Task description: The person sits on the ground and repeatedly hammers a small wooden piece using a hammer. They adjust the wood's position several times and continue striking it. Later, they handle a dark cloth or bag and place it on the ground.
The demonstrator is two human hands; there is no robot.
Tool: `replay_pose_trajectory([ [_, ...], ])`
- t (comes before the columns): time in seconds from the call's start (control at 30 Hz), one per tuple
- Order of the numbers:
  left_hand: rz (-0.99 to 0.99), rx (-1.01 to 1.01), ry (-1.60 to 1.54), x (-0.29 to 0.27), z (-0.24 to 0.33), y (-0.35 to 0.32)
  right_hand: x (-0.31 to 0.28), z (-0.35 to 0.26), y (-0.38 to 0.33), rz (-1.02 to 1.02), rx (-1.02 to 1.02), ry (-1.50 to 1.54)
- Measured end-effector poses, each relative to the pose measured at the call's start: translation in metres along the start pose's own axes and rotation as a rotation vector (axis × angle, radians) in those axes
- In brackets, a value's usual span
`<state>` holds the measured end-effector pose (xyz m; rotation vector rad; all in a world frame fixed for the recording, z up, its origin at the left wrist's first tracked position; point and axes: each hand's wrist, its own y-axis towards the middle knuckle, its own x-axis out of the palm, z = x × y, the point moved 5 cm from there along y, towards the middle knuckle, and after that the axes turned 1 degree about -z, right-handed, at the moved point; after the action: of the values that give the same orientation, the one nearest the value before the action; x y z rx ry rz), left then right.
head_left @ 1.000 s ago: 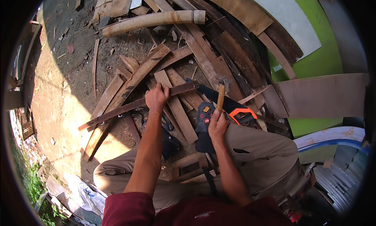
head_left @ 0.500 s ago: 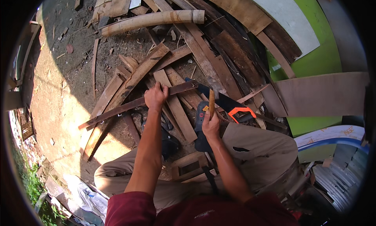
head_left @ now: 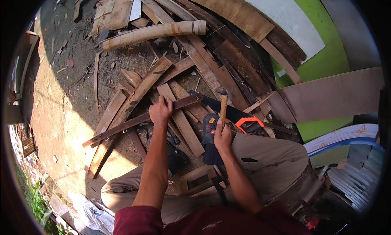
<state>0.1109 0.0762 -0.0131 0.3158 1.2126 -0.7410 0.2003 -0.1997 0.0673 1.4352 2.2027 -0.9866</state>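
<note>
My left hand (head_left: pixel 161 111) is closed over the middle of a long, narrow, dark wooden strip (head_left: pixel 134 124). The strip slants across other boards, its near-left end low and its far-right end beside a hammer's head. That hammer (head_left: pixel 223 108) is in my right hand (head_left: pixel 222 136), the fingers wrapped round its light wooden handle. Its metal head points up and away from me, close to the strip's right end but apart from it in the picture. A handsaw (head_left: pixel 248 121) with an orange-edged handle and a dark blade lies just right of the hammer.
Several loose boards (head_left: pixel 185 125) are crossed on the ground ahead. Farther off lies a bamboo pole (head_left: pixel 154 34). A heap of old planks (head_left: pixel 240 60) and a green panel (head_left: pixel 334 51) fill the right. My dark shoe (head_left: pixel 209 131) is beside the right hand.
The hammer, blurred before, now shows sharply and has swung a little more upright in my right hand. My left hand keeps its hold on the strip. The whole view has tilted slightly.
</note>
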Motion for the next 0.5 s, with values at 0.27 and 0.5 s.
replay_pose_trajectory([
  [0.27, 0.045, 0.024, 0.032, 0.001, 0.002, 0.003, 0.008, 0.038, 0.0, 0.099, -0.029, -0.143],
  [0.5, 0.042, 0.028, 0.008, -0.005, 0.007, 0.001, 0.003, -0.016, -0.012, 0.129, -0.265, 0.027],
])
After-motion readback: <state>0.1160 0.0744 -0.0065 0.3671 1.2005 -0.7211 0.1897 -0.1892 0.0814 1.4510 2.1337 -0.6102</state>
